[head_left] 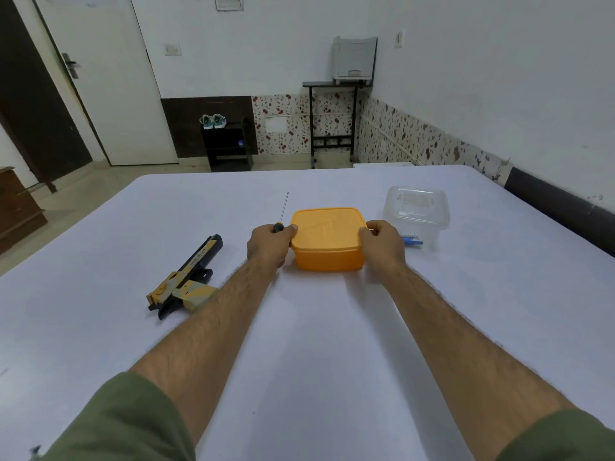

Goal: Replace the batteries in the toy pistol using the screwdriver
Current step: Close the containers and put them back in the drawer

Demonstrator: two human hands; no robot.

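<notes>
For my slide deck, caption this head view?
Both hands grip a lidded orange box; toy pistol and screwdriver alongside.

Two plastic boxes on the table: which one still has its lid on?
The orange box, held between both hands, has its lid on. The clear box, farther right and untouched, shows no coloured lid; whether it is open I cannot tell.

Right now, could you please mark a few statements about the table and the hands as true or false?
1. Both hands hold the orange box by its sides. True.
2. The orange box has its lid off. False: the lid is on.
3. The toy pistol lies to the left of the left hand. True.
4. The screwdriver is inside the clear container. False: it lies on the table beside the orange box.
5. The right hand holds the pistol. False: it grips the box.
</notes>
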